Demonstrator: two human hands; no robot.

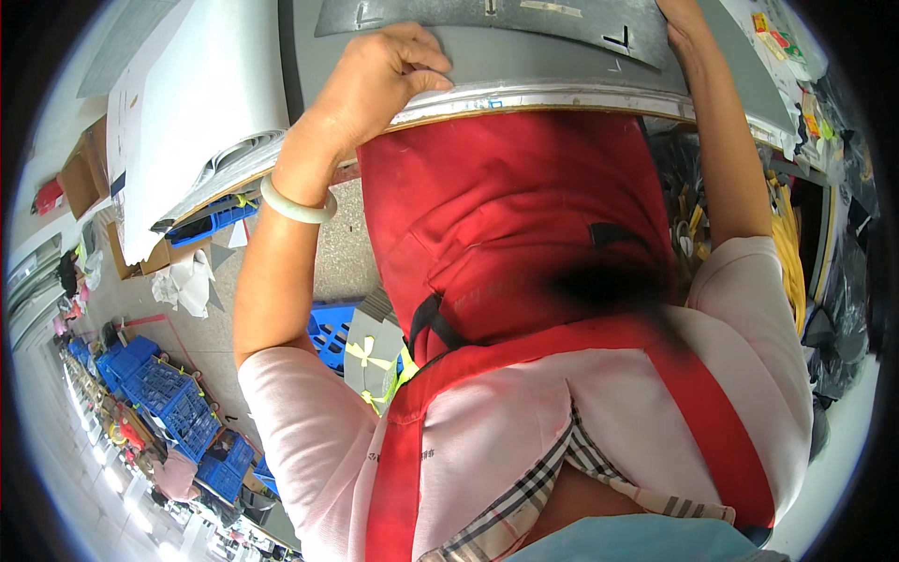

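Note:
A smooth dark grey sheet point(524, 64) lies over the work table in front of me. On it rests a worn grey curved panel point(562, 26) with black corner marks and a strip of tape, its far side cut off by the picture's top. My left hand point(389, 75), a pale bangle on its wrist, is by the table's near edge, left of centre. Its fingers are curled with thumb and forefinger close together; whether they pinch anything is hidden. My right hand point(684, 21) is at the panel's right end, its fingers mostly out of the picture.
A large white sheet roll point(201, 112) lies at the table's left. Blue crates point(173, 398) stand on the floor to the left, with cardboard boxes point(86, 167) farther up. Bundled grey pieces point(373, 351) with yellow ties sit below the table. Black plastic bags point(847, 281) are at the right.

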